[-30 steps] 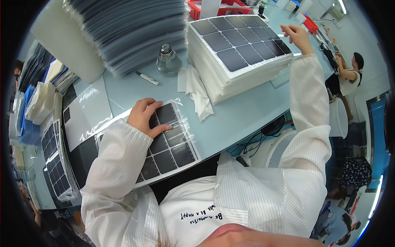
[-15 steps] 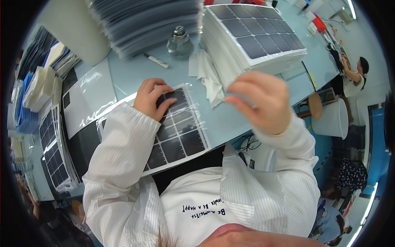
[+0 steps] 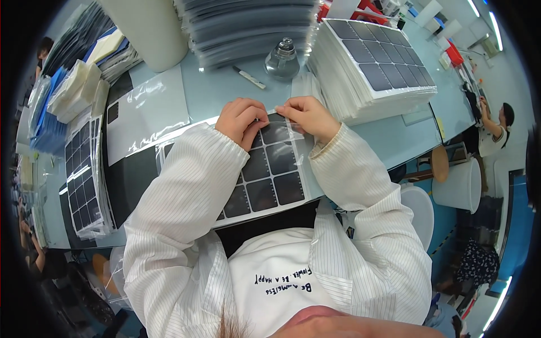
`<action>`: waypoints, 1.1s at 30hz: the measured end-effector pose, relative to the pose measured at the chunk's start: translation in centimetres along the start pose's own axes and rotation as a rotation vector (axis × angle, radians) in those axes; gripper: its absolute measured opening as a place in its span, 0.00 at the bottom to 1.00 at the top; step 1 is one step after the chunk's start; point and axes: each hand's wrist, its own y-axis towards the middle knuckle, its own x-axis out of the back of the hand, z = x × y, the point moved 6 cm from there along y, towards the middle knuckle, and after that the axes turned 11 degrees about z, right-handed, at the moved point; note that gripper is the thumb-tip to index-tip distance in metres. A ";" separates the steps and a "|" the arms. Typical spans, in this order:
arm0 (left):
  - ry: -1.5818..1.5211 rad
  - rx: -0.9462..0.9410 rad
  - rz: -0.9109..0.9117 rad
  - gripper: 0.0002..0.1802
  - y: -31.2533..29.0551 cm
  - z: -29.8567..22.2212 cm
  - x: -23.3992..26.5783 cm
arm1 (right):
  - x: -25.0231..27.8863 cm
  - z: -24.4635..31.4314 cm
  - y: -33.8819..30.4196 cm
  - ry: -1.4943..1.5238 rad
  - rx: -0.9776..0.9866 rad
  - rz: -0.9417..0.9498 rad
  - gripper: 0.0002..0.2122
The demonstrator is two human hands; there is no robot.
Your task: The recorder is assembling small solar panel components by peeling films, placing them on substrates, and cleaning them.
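Observation:
A white-bordered sheet of dark rounded squares (image 3: 260, 194) lies on the table in front of me. Thin glossy clear film (image 3: 296, 134) shows over its far right corner. At the sheet's far edge, my left hand (image 3: 243, 120) rests with curled fingers and thumb pinched together. Just to its right, my right hand (image 3: 313, 119) is closed, thumb and forefinger meeting at the far corner. Whatever lies between the fingertips of either hand is too small to make out. Beyond the right hand are crumpled white wipes (image 3: 305, 84), partly hidden.
A tall stack of similar sheets (image 3: 344, 93) stands at right. Behind are a glass bottle with a metal top (image 3: 281, 63), a pen (image 3: 249, 78) and a large grey stack (image 3: 248, 36). At left lie a clear-covered white sheet (image 3: 149, 107) and another dark-square stack (image 3: 83, 180).
My right hand has come down and left from above the table to the sheet's far corner. My left hand has shifted to the far edge and its fingers have drawn together.

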 end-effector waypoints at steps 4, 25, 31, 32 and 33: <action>-0.027 0.011 0.086 0.07 -0.6 0.0 0.3 | -0.2 -0.5 0.5 0.137 0.032 -0.004 0.12; -0.544 0.859 -0.738 0.11 -40.2 -3.1 19.8 | -0.2 -1.6 1.1 -0.048 0.055 -0.005 0.12; -0.325 1.132 -0.707 0.17 -54.4 -10.9 26.2 | -0.8 -0.9 0.4 -0.008 0.052 -0.038 0.11; -0.292 1.332 -0.718 0.19 -57.4 -11.7 26.3 | -0.8 -0.8 0.3 -0.032 0.061 -0.046 0.11; -0.261 1.530 -0.725 0.20 -61.1 -12.4 26.5 | -0.7 -0.7 0.2 -0.058 0.070 -0.055 0.11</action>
